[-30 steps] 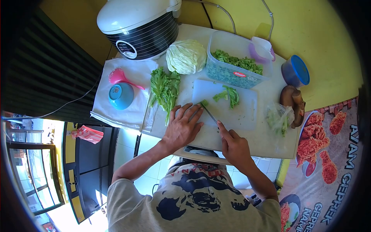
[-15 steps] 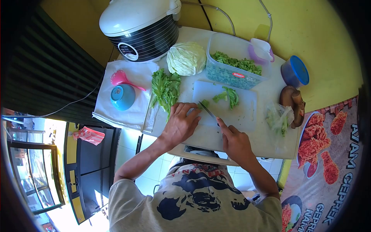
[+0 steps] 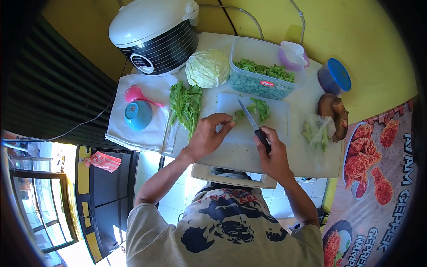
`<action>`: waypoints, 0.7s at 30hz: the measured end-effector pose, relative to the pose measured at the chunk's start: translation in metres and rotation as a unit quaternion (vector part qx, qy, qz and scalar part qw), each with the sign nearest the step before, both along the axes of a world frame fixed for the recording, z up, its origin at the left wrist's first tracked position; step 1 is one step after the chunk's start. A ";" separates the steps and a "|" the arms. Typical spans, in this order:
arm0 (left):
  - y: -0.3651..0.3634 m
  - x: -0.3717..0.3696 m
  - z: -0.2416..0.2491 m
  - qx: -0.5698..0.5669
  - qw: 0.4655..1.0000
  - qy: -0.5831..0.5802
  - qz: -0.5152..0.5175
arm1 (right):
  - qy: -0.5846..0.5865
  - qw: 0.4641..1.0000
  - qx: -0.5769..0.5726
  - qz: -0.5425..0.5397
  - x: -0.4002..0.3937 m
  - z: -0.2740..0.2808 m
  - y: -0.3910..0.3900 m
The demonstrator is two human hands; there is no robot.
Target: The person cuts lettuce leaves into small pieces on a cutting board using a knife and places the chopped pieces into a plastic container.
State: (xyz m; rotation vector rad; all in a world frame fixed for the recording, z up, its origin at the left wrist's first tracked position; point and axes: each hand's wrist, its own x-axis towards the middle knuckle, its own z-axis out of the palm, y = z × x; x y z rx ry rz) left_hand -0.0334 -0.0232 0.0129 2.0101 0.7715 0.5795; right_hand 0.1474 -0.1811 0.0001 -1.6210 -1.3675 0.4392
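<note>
My left hand (image 3: 209,133) is over the left edge of the white cutting board (image 3: 278,122), thumb and forefinger pinched on a small green lettuce piece (image 3: 233,119). In my right hand (image 3: 273,153) is a knife (image 3: 251,115) with a black handle, its blade pointing up and away over the board. Close to the blade's far side lie cut lettuce leaves (image 3: 261,110) on the board. A bunch of leafy lettuce (image 3: 184,104) rests left of the board, beyond my left hand. Behind the board stands a clear plastic container (image 3: 262,90) holding chopped lettuce (image 3: 267,70).
A cabbage (image 3: 207,68) and a rice cooker (image 3: 155,38) stand at the back left. A blue bowl (image 3: 138,115) and pink ladle (image 3: 140,95) lie on white cloth. On the right are a plastic bag (image 3: 318,131), a brown stone pestle (image 3: 338,107) and a blue-lidded tub (image 3: 336,78).
The knife has lifted from the lettuce by my left hand and turned more upright. My left hand has gone from pressing fingers down to a pinch. The view has shifted slightly.
</note>
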 end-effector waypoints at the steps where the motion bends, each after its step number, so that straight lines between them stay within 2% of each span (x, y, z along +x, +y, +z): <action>1: 0.000 0.001 -0.004 -0.015 0.999 -0.016 -0.026 | 0.025 1.000 -0.002 0.001 -0.001 0.003 0.005; 5: -0.005 0.004 -0.001 -0.085 0.992 -0.026 -0.088 | 0.079 0.996 -0.042 0.018 0.000 0.019 0.025; 6: -0.006 0.004 -0.001 -0.088 0.991 -0.021 -0.094 | 0.082 0.994 -0.062 0.025 0.000 0.022 0.028; 9: -0.007 0.003 -0.001 -0.089 0.990 0.000 -0.105 | 0.120 0.992 -0.008 0.049 0.001 0.006 0.039; 12: -0.007 -0.001 -0.004 -0.070 0.993 0.000 -0.095 | 0.170 0.983 -0.030 0.055 0.002 0.007 0.041; 15: -0.007 -0.006 -0.010 -0.062 0.994 -0.037 -0.082 | 0.174 0.984 0.000 0.047 0.002 0.001 0.044; 18: -0.005 -0.009 -0.010 -0.086 0.993 -0.032 -0.080 | 0.198 0.979 -0.024 0.036 -0.002 0.007 0.045; 21: -0.003 -0.010 -0.006 -0.092 0.992 -0.002 -0.083 | 0.132 0.984 -0.039 0.113 -0.002 0.022 0.044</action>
